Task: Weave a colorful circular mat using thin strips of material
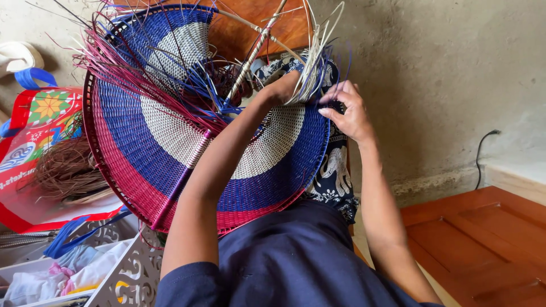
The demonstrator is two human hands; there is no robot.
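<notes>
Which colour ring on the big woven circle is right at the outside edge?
The red ring. It runs along the rim of the woven disc, outside the blue ring; the white ring lies nearer the middle.

A red bag (34,148) holding brown fibres (65,167) is seen at left, a white basket (122,273) lower left, a black cable (483,150) at right.

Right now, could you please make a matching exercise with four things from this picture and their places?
Things:
1. left hand
2. right hand
3. brown fibre bundle
4. white openwork basket

Places:
A. bottom left, holding cloths
B. on the pale loose strands at the woven piece's top
C. on the red printed bag, left
D. at the woven piece's blue right edge

Pairs: 1-B, 2-D, 3-C, 4-A
</notes>
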